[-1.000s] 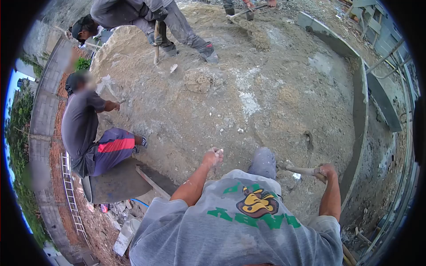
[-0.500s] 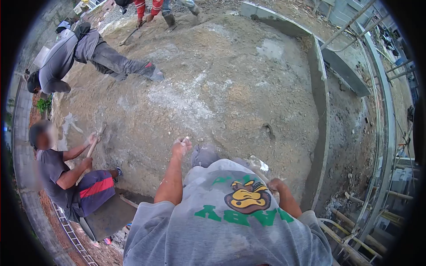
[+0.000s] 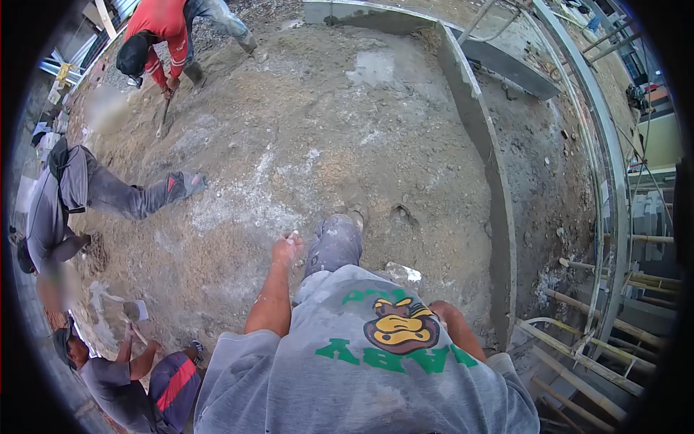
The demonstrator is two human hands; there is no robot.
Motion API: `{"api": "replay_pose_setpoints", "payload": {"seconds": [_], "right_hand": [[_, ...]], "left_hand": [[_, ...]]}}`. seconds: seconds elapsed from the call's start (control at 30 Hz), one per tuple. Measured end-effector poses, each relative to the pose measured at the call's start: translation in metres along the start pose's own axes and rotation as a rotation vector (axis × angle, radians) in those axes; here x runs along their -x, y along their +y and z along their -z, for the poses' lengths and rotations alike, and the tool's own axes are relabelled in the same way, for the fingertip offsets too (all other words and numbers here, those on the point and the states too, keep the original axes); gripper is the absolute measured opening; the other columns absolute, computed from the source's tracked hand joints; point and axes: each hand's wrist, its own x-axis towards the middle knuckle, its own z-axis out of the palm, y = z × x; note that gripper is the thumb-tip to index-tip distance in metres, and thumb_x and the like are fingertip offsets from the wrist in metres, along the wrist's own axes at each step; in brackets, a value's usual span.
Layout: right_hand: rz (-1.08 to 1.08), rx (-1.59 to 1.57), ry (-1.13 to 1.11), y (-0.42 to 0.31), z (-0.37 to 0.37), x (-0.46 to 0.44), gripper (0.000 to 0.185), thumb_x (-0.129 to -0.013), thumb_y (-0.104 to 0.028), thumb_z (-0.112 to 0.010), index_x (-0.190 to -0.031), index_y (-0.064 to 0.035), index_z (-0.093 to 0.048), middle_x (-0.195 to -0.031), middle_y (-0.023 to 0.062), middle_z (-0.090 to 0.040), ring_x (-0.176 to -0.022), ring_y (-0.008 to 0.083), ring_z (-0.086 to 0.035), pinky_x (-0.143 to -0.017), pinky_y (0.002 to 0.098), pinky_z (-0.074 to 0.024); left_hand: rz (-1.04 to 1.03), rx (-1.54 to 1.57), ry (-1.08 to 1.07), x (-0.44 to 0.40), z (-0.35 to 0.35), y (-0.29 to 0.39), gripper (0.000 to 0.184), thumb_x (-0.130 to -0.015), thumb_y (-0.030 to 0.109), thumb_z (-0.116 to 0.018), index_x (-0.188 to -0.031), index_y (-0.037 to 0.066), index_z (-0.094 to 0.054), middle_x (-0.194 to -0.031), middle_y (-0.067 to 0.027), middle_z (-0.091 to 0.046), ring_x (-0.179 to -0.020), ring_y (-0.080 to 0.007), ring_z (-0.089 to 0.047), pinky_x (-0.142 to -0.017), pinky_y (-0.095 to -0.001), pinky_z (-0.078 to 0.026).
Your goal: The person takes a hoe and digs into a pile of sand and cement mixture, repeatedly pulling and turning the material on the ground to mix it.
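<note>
My left hand (image 3: pixel 288 249) is held low over the rough ground, ahead of my body and beside my grey-trousered leg (image 3: pixel 335 242). Its fingers are curled closed, with a small whitish bit at the fingertips that I cannot make out. Close to my right side, my right hand (image 3: pixel 444 312) is partly covered by my grey shirt (image 3: pixel 390 390), and its fingers are hidden. Just ahead of it lies a pale, shiny-edged flat object (image 3: pixel 403 273), possibly a tool blade; whether the hand holds it does not show.
Uneven dirt and gravel (image 3: pixel 325 166) spreads ahead, dusted white in places. A low concrete wall (image 3: pixel 486 145) borders it on the right, with poles (image 3: pixel 589 318) beyond. At left, one co-worker holds a shovel (image 3: pixel 135 311); another in red (image 3: pixel 163 25) bends over a long-handled tool (image 3: pixel 164 116).
My view has shifted, and more of my leg shows stretched forward. The co-workers at left now appear lower. The one in red has come further into view. My left hand stays closed.
</note>
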Motion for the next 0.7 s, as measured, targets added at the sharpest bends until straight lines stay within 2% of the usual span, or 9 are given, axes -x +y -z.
{"api": "replay_pose_setpoints", "payload": {"seconds": [0.07, 0.13, 0.2, 0.23, 0.33, 0.4, 0.47, 0.57, 0.7], "right_hand": [[0.045, 0.014, -0.051, 0.006, 0.013, -0.015, 0.034, -0.074, -0.037, -0.056, -0.071, -0.0043, -0.066, -0.069, 0.0113, -0.065, -0.058, 0.0217, -0.062, -0.055, 0.0350, -0.0500], [0.056, -0.046, -0.003, -0.021, 0.060, -0.005, 0.031, -0.075, -0.036, -0.056, -0.070, -0.0062, -0.064, -0.068, 0.0093, -0.063, -0.058, 0.0203, -0.061, -0.055, 0.0351, -0.0494], [-0.027, -0.161, 0.035, -0.066, 0.105, 0.060, 0.027, -0.077, -0.035, -0.057, -0.070, -0.0085, -0.061, -0.066, 0.0067, -0.060, -0.058, 0.0192, -0.059, -0.054, 0.0352, -0.0485], [-0.082, -0.199, 0.017, -0.083, 0.128, 0.084, 0.026, -0.078, -0.034, -0.057, -0.070, -0.0096, -0.060, -0.065, 0.0054, -0.058, -0.059, 0.0188, -0.058, -0.053, 0.0352, -0.0480], [-0.222, -0.381, -0.104, -0.112, 0.209, 0.074, 0.023, -0.081, -0.033, -0.059, -0.075, -0.0113, -0.057, -0.063, 0.0026, -0.054, -0.056, 0.0186, -0.055, -0.051, 0.0354, -0.0463], [-0.259, -0.579, -0.114, -0.089, 0.244, 0.076, 0.023, -0.082, -0.033, -0.060, -0.077, -0.0109, -0.056, -0.062, 0.0023, -0.053, -0.053, 0.0190, -0.054, -0.050, 0.0360, -0.0458], [-0.238, -0.688, -0.143, -0.078, 0.278, 0.086, 0.024, -0.082, -0.034, -0.060, -0.076, -0.0107, -0.056, -0.062, 0.0027, -0.054, -0.051, 0.0194, -0.054, -0.049, 0.0366, -0.0459], [-0.229, -0.759, -0.013, -0.093, 0.308, 0.113, 0.024, -0.082, -0.034, -0.060, -0.077, -0.0107, -0.056, -0.062, 0.0031, -0.054, -0.048, 0.0190, -0.053, -0.049, 0.0364, -0.0464], [-0.212, -0.749, 0.173, -0.107, 0.355, 0.105, 0.027, -0.077, -0.033, -0.063, -0.078, -0.0072, -0.058, -0.061, 0.0051, -0.055, -0.047, 0.0204, -0.055, -0.047, 0.0366, -0.0484]], "left_hand": [[0.009, -0.036, 0.018, -0.033, -0.007, 0.013, 0.027, -0.090, 0.021, -0.059, -0.104, -0.001, -0.053, -0.079, -0.0080, -0.063, -0.065, -0.0149, -0.062, -0.055, -0.0287, -0.052], [0.007, -0.060, -0.004, -0.089, -0.017, 0.024, 0.031, -0.090, 0.027, -0.057, -0.107, 0.001, -0.053, -0.083, -0.0085, -0.066, -0.068, -0.0159, -0.064, -0.055, -0.0286, -0.051], [0.035, -0.009, -0.009, -0.112, -0.032, 0.044, 0.032, -0.090, 0.027, -0.058, -0.107, 0.001, -0.053, -0.083, -0.0085, -0.066, -0.068, -0.0158, -0.064, -0.055, -0.0283, -0.052], [0.042, 0.041, -0.002, -0.112, -0.038, 0.076, 0.030, -0.090, 0.025, -0.059, -0.105, -0.001, -0.054, -0.080, -0.0082, -0.064, -0.066, -0.0150, -0.063, -0.055, -0.0282, -0.052], [0.003, 0.095, 0.001, -0.173, -0.049, 0.151, 0.029, -0.088, 0.022, -0.061, -0.103, -0.002, -0.054, -0.078, -0.0077, -0.063, -0.064, -0.0141, -0.062, -0.054, -0.0278, -0.053], [-0.017, 0.070, -0.033, -0.198, -0.066, 0.178, 0.030, -0.088, 0.023, -0.062, -0.103, -0.002, -0.055, -0.078, -0.0074, -0.063, -0.064, -0.0141, -0.062, -0.054, -0.0278, -0.053], [-0.079, 0.029, -0.063, -0.213, -0.080, 0.234, 0.029, -0.088, 0.022, -0.062, -0.103, -0.002, -0.055, -0.079, -0.0071, -0.064, -0.065, -0.0140, -0.062, -0.054, -0.0282, -0.052], [-0.179, 0.169, -0.137, -0.208, -0.104, 0.310, 0.029, -0.088, 0.023, -0.062, -0.104, -0.001, -0.055, -0.079, -0.0067, -0.064, -0.064, -0.0140, -0.062, -0.054, -0.0294, -0.052], [-0.215, 0.195, -0.186, -0.219, -0.124, 0.342, 0.028, -0.089, 0.023, -0.060, -0.105, 0.000, -0.055, -0.079, -0.0062, -0.064, -0.064, -0.0144, -0.063, -0.054, -0.0283, -0.051]]}}
